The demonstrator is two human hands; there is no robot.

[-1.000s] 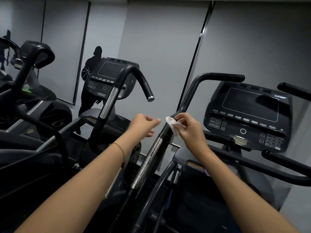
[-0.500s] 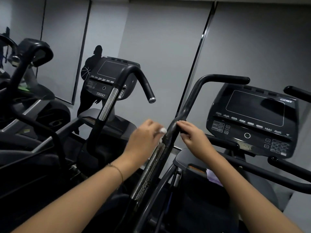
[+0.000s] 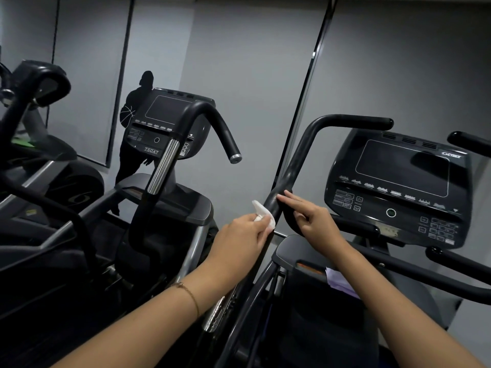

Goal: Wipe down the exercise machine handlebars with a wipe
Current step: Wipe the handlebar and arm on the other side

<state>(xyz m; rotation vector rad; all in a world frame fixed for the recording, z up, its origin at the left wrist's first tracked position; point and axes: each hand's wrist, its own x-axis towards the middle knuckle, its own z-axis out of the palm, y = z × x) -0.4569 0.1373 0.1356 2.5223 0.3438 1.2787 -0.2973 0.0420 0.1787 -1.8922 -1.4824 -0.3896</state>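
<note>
wipe (image 3: pixel 263 212) low on the near handlebar (image 3: pixel 300 155), most of the job ahead

we judge the task to be at an early stage. the wipe, a small crumpled white piece, sits against the left side of the handlebar's sloping stretch, just below the kink in it and level with the lower edge of the console (image 3: pixel 398 187). above that point the bar climbs and curves into its horizontal top grip. the light is dim and the bar is black, so we can make out no wet sheen or streak, and we cannot tell which stretches are clean. by our reckoning the upper curve, the top grip, the chrome section (image 3: pixel 215 312) lower down and the right-side bars (image 3: pixel 467 140) at the far edge of the machine are all left to do.

our left hand (image 3: pixel 244 232) pinches the wipe between thumb and curled fingers and presses it to the bar, with one corner of it sticking up free. a thin bracelet (image 3: pixel 190 293) circles that wrist. our right hand (image 3: pixel 316 219) holds nothing. its upper fingers lie nearly straight and close together, with the fingertips (image 3: pixel 283 199) touching the right side of the bar just above the wipe. we take it to be steadying the bar while the left hand rubs.
</note>
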